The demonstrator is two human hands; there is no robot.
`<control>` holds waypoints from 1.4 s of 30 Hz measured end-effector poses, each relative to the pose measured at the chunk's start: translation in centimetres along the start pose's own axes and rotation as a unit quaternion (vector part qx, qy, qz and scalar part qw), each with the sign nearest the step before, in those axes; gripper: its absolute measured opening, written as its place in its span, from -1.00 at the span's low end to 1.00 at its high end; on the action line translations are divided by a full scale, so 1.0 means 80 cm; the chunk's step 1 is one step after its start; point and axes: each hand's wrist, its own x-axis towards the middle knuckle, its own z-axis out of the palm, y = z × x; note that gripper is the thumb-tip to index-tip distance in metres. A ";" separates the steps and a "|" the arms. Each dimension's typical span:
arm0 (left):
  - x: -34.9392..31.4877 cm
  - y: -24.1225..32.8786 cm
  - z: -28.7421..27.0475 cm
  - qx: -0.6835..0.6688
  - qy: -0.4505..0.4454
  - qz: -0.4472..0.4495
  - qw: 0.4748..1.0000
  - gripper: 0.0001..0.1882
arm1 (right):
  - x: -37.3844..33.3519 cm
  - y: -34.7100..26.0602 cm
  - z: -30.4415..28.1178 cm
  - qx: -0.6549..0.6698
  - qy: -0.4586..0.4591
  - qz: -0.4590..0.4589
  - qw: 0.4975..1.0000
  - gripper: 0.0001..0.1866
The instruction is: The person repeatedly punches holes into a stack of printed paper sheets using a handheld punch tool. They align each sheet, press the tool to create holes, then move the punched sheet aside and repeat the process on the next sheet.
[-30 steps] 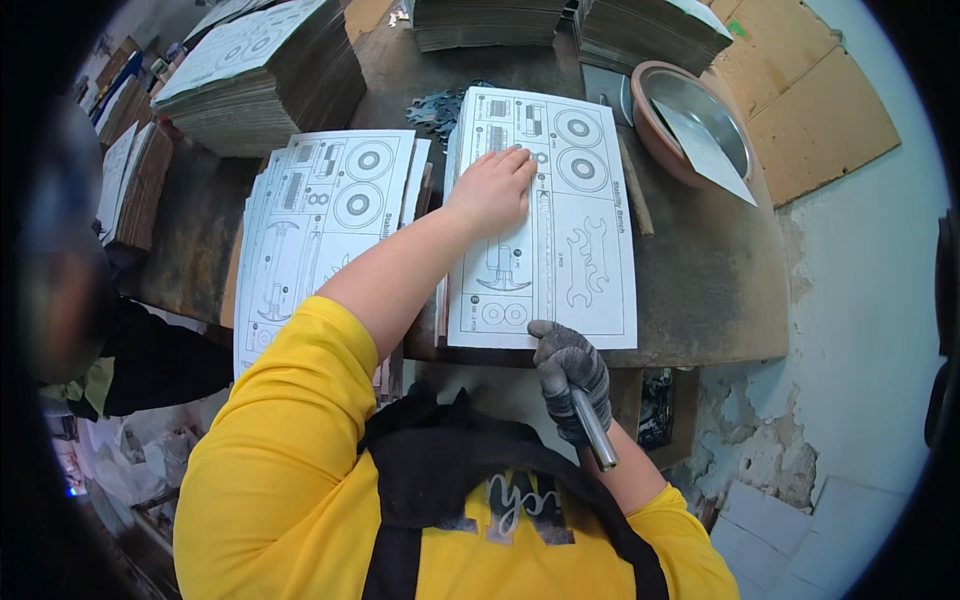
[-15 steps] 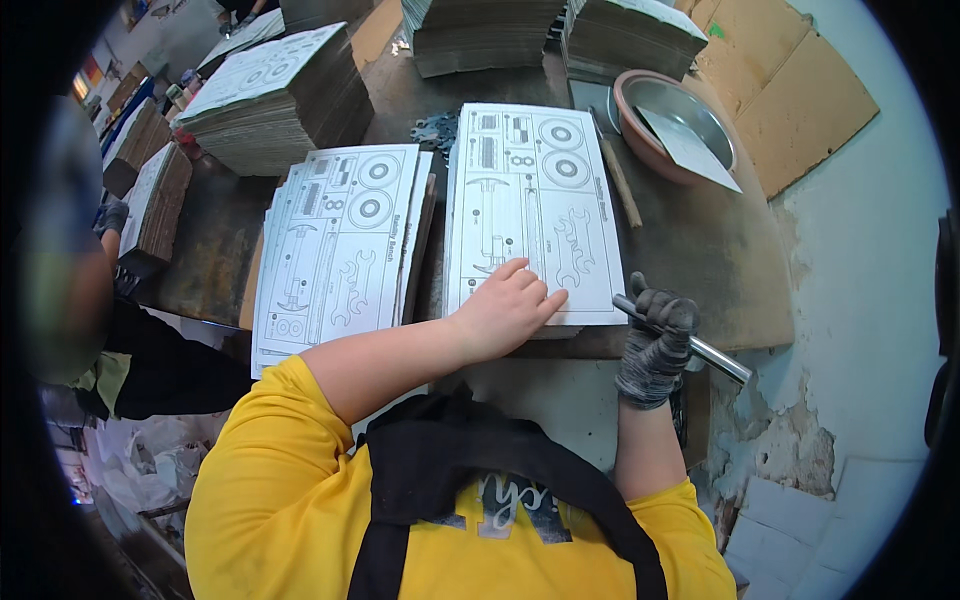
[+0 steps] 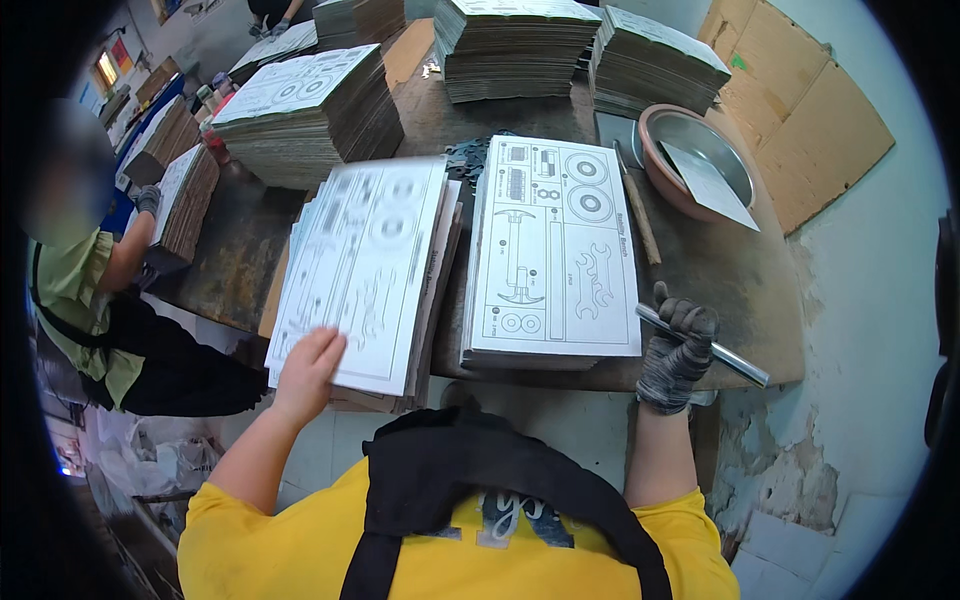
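Note:
My bare left hand (image 3: 310, 375) is at the near edge of a white printed sheet (image 3: 370, 270), its fingers closed on that edge. The sheet is smeared by motion and lies over the left stack, a little askew; whether it rests flat there I cannot tell. My right hand (image 3: 680, 345), in a grey knit glove, is wrapped round a shiny metal tube (image 3: 740, 367) that slants down to the right. Left of that hand sits the right stack (image 3: 545, 362) of printed sheets, its top showing outlines of tools and rings.
A wooden stick (image 3: 641, 220) lies right of the right stack. Beyond it stands a pink-rimmed basin (image 3: 655, 185) with a sheet across it. Dark metal pieces (image 3: 468, 158) lie between the stacks. Taller stacks (image 3: 515, 60) line the back. A gloved co-worker (image 3: 75, 300) works at left.
My left hand has moved from the right stack to the left one, where a blurred sheet now tops the pile. My right hand still holds the tube. The whole view has shifted slightly.

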 end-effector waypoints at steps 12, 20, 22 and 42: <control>0.303 0.081 0.095 -0.240 -0.015 0.157 0.958 -0.53 | 0.098 0.169 0.040 -0.062 -0.098 0.086 0.990 -0.67; 0.384 0.116 0.177 -0.138 0.013 0.059 0.989 -0.56 | 0.096 0.210 0.025 -0.104 -0.071 0.147 0.981 -0.79; 0.384 0.117 0.179 -0.145 0.015 0.057 0.988 -0.56 | 0.090 0.209 0.024 -0.200 -0.090 0.126 0.968 -0.81; 0.375 0.116 0.171 -0.133 0.134 0.111 0.976 -0.66 | -0.084 0.047 0.045 -0.147 -0.094 0.141 0.975 -0.68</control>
